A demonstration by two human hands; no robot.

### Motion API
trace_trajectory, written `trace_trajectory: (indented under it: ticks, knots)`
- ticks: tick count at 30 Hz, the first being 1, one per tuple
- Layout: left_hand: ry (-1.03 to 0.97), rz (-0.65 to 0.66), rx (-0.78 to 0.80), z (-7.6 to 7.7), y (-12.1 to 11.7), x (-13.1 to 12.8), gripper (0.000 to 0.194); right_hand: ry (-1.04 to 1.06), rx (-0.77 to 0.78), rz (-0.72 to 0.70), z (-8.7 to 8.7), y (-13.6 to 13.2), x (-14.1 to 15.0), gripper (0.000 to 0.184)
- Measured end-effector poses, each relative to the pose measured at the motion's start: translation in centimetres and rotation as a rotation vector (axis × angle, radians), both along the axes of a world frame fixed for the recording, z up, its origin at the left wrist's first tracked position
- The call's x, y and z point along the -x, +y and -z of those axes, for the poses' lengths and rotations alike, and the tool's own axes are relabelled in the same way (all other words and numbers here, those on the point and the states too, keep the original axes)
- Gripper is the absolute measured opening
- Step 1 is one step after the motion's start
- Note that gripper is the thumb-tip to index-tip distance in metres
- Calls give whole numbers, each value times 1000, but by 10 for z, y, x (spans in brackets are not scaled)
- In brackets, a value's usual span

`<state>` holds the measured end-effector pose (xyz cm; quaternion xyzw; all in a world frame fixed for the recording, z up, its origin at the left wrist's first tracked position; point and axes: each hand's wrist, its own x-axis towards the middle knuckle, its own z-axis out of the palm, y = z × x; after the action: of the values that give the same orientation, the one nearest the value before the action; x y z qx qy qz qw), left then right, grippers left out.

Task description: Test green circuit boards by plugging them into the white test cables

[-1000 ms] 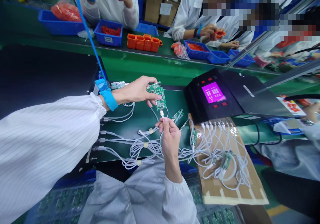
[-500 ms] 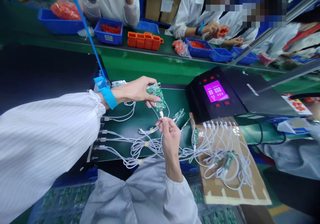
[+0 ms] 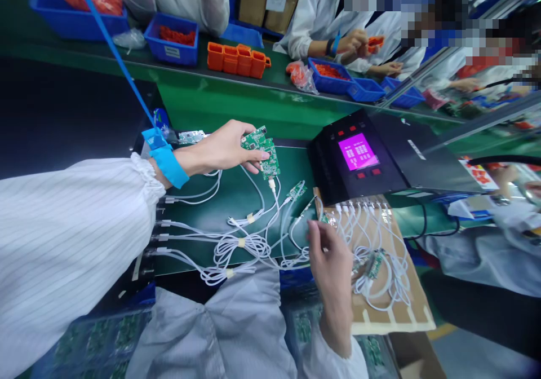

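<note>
My left hand holds a small stack of green circuit boards above the dark green mat. A white cable plug is plugged into the lowest board's bottom edge. My right hand has dropped to the right, over the edge of a cardboard sheet, fingers curled near a small green board and the white cables. Whether it grips anything is hidden. A blue wrist strap with a blue cord circles my left wrist.
A black tester with a lit magenta screen stands at right, cables running from its front onto the cardboard. Beyond a green conveyor, people in white coats handle orange parts from blue bins. Orange housings sit mid-belt. Trays of green boards lie near my lap.
My right hand let go of the cable plug under the held boards and moved down and right to the cardboard's edge. The plug now hangs from the board. My left hand barely moved.
</note>
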<state>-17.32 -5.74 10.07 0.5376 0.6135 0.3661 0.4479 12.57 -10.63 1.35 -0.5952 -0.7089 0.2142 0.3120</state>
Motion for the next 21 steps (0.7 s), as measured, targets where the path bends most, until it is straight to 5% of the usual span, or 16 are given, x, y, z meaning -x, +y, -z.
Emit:
trace_trajectory:
  ticks: [6, 10, 14, 21]
  knots:
    - [67, 3, -29, 1, -1, -2, 26, -204, 361, -151, 33, -35, -24, 58]
    - [160, 20, -71, 0, -1, 0, 28, -191, 348, -119, 49, -33, 0, 60]
    - [226, 2, -108, -1, -1, 2, 30, -185, 339, -127, 47, -26, 12, 58]
    - [228, 5, -104, -1, 0, 3, 30, -246, 326, -330, 45, -59, -16, 45]
